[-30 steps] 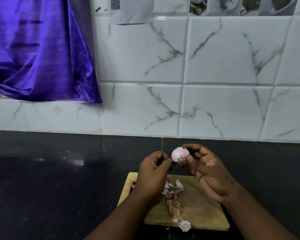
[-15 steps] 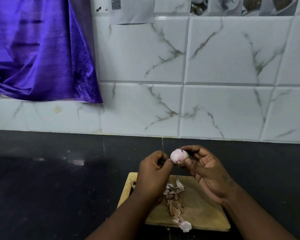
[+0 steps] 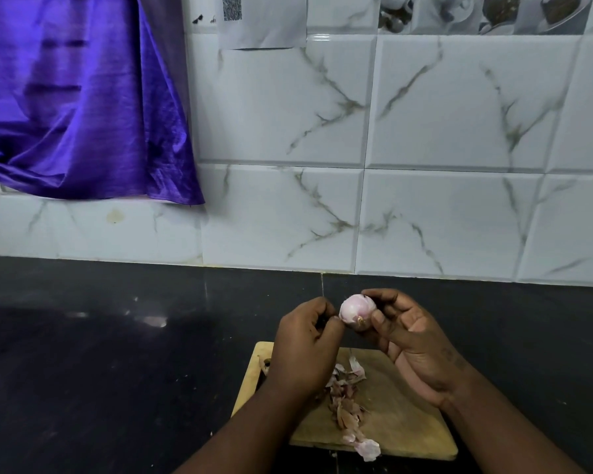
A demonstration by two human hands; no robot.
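A small pale pink peeled onion (image 3: 356, 313) is held above a wooden cutting board (image 3: 401, 422). My right hand (image 3: 411, 340) grips the onion between thumb and fingertips, palm turned up. My left hand (image 3: 305, 350) has its fingers curled, and its fingertips pinch at the onion's left side. What lies inside the left fist is hidden. A heap of dry onion skins (image 3: 348, 398) lies on the board below the hands.
The board sits on a black stone counter (image 3: 117, 354) near its front edge. A white marbled tile wall (image 3: 356, 148) rises behind. A purple cloth (image 3: 76, 97) hangs at the upper left, clear of the counter.
The onion has turned slightly in my right hand, so its root end now faces me. Both hands stay almost in place above the board.
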